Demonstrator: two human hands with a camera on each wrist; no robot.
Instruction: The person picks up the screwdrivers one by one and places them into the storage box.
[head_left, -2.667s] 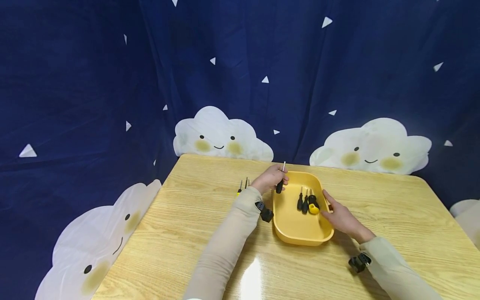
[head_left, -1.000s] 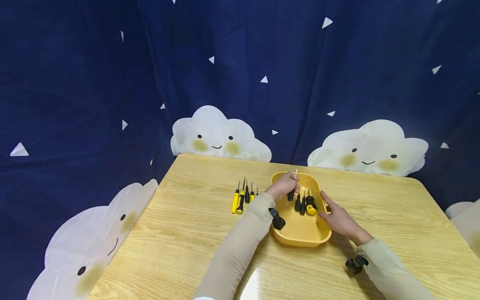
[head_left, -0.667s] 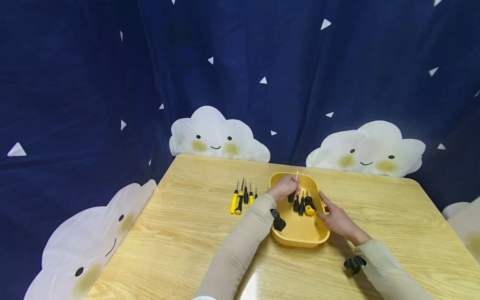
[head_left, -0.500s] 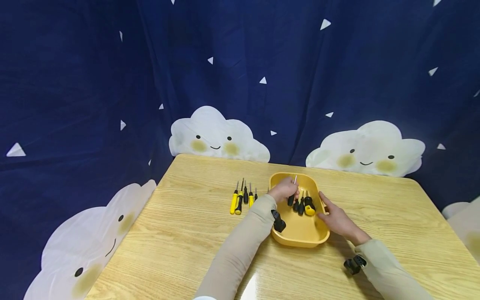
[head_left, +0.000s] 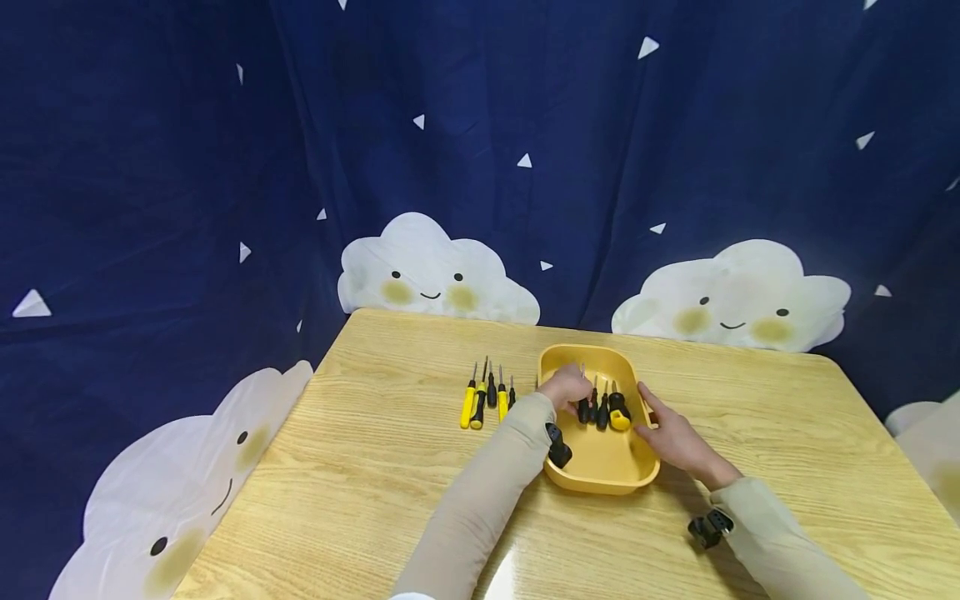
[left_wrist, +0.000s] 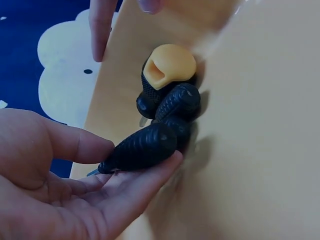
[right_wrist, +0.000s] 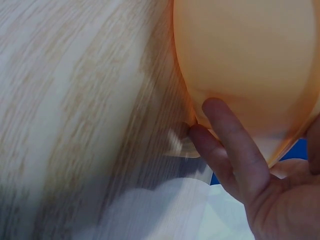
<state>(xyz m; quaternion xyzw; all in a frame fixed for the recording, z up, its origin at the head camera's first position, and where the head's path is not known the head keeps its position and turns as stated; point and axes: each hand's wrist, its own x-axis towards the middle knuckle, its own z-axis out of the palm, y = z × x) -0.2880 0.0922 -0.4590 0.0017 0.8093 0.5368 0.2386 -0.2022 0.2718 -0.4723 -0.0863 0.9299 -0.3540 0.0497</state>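
Note:
In the head view a yellow tray stands on the table. My left hand reaches inside it and pinches a black-handled screwdriver between thumb and fingers, its handle low by the tray floor. Right beside that handle lie two more black screwdrivers and a stubby black-and-yellow screwdriver, in a row. My right hand holds the tray's right wall; its fingers press the outside, and the left wrist view shows a thumb tip inside the rim. The held screwdriver's shaft is mostly hidden in the left wrist view.
Left of the tray several screwdrivers lie side by side on the wooden table, among them a yellow screwdriver and a black screwdriver. Behind the table's far edge hangs a dark blue curtain with cloud prints.
My left hand has carried the screwdriver from over the tray's left rim into the tray and lowered it beside the others. My right hand has stayed on the tray's right wall.

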